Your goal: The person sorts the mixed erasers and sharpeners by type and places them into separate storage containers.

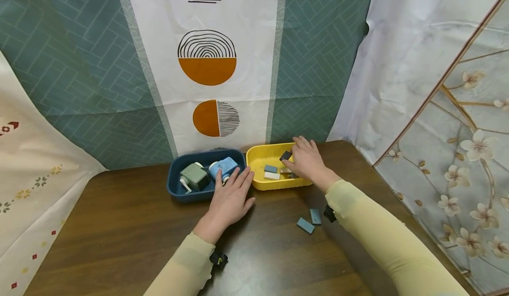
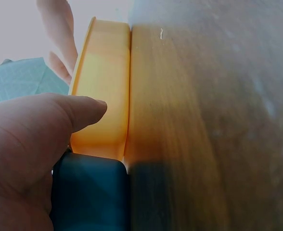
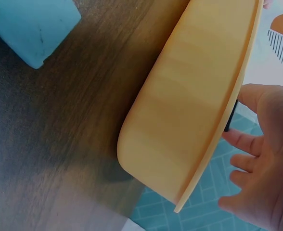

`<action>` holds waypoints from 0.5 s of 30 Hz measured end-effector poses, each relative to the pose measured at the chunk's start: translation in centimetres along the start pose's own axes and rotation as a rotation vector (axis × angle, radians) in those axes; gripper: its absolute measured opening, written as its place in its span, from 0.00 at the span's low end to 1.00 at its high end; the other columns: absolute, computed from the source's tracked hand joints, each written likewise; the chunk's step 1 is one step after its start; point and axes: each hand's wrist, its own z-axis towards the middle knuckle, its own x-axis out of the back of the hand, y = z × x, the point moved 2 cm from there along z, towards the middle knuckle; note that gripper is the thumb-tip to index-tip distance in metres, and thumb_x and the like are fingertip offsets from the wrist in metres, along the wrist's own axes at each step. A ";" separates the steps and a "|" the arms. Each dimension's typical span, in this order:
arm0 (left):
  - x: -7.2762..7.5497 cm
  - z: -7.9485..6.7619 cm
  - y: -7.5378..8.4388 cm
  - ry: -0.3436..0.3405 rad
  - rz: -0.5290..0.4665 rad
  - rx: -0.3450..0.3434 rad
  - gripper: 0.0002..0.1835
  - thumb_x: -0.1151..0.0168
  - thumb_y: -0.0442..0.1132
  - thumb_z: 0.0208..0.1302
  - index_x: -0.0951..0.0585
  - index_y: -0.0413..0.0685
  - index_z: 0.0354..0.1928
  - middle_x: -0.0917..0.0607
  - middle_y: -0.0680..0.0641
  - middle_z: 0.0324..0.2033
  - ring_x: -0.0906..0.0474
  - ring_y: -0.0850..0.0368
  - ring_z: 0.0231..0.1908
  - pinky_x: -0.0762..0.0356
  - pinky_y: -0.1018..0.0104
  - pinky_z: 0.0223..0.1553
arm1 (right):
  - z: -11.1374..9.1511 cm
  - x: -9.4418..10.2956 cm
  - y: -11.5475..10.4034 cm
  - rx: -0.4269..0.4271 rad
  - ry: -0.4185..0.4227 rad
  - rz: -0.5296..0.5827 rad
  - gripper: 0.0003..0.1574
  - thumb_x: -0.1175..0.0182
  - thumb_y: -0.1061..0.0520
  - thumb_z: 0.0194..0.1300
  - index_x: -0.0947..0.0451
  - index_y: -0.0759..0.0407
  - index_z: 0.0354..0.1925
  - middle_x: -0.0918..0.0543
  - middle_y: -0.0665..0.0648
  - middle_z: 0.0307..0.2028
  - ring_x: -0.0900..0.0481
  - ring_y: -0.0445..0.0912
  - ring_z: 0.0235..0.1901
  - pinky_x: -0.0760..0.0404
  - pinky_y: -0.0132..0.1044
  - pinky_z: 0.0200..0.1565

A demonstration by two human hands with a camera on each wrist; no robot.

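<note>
My right hand (image 1: pixel 308 160) is over the right part of the yellow bin (image 1: pixel 261 154), pinching a small black block (image 1: pixel 285 155) between thumb and finger. In the right wrist view the same black block (image 3: pixel 231 115) shows edge-on above the bin's rim. My left hand (image 1: pixel 232 199) lies with fairly straight fingers over the right end of the dark blue bin (image 1: pixel 200 196), beside the yellow one. Inside the yellow bin are a blue-grey block (image 1: pixel 271 168), a white block (image 1: pixel 272 176) and other small blocks partly hidden by my right hand.
The blue bin holds a green bottle-like object (image 1: pixel 195 176) and a light blue one (image 1: pixel 224 167), both with white parts. Two blue-grey blocks (image 1: pixel 305 225) lie on the wooden table (image 1: pixel 131 225) in front of the yellow bin. Patterned cloth (image 1: pixel 254 66) hangs behind.
</note>
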 end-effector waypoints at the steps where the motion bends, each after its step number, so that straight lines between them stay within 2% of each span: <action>1: 0.0 0.0 0.0 0.003 -0.002 -0.002 0.46 0.34 0.60 0.79 0.41 0.55 0.89 0.46 0.51 0.88 0.50 0.43 0.86 0.73 0.25 0.80 | 0.1 -0.1 0.0 -0.001 -0.004 -0.003 0.35 0.34 0.39 0.79 0.16 0.68 0.63 0.37 0.69 0.83 0.47 0.65 0.85 0.53 0.66 0.83; 8: 0.0 -0.1 0.1 0.023 -0.003 -0.012 0.46 0.33 0.60 0.78 0.39 0.54 0.89 0.44 0.50 0.88 0.48 0.42 0.86 0.70 0.24 0.80 | 0.2 0.0 0.0 -0.005 -0.021 -0.032 0.36 0.34 0.39 0.80 0.17 0.69 0.65 0.36 0.69 0.83 0.46 0.64 0.84 0.52 0.66 0.83; 15: -0.1 -0.1 0.0 0.002 -0.009 0.001 0.47 0.33 0.61 0.79 0.41 0.56 0.89 0.46 0.52 0.88 0.50 0.44 0.86 0.73 0.25 0.80 | 0.5 0.1 -0.4 0.002 -0.022 -0.030 0.38 0.35 0.38 0.80 0.18 0.69 0.67 0.37 0.68 0.83 0.47 0.64 0.85 0.53 0.66 0.83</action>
